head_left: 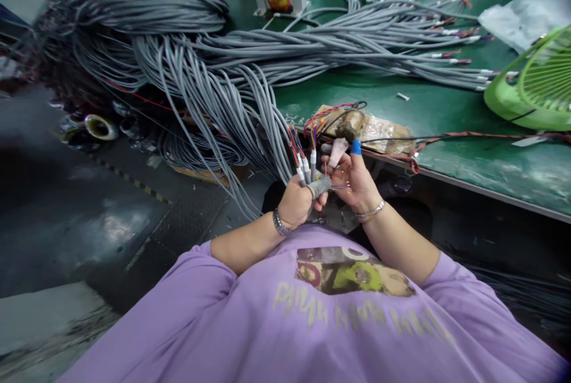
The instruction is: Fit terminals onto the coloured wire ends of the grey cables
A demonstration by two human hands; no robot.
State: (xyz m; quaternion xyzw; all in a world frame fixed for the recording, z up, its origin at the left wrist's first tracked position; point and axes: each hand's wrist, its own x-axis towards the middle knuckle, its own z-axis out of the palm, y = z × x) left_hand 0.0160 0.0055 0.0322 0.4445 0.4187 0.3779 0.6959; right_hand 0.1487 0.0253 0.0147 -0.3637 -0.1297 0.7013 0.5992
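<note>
My left hand [295,203] is closed around several grey cables [313,172] whose white-banded ends stand up with orange, blue and red wires fanned out. A grey wrap covers one of its fingers [320,185]. Thin coloured wires [339,187] stick out past that finger toward my other palm. Close beside it, my right hand [359,184] has curled fingers at these thin wires; its exact grip is partly hidden. Blue tape [355,147] covers its thumb and a pale pink cover [339,150] sits on another finger.
Long bundles of grey cable [267,53] spread over the green table [468,163] and hang off its edge. Just beyond my hands lies a taped cardboard piece [383,132] with wires. A green fan [530,79] and a plastic bag [526,17] are at the right.
</note>
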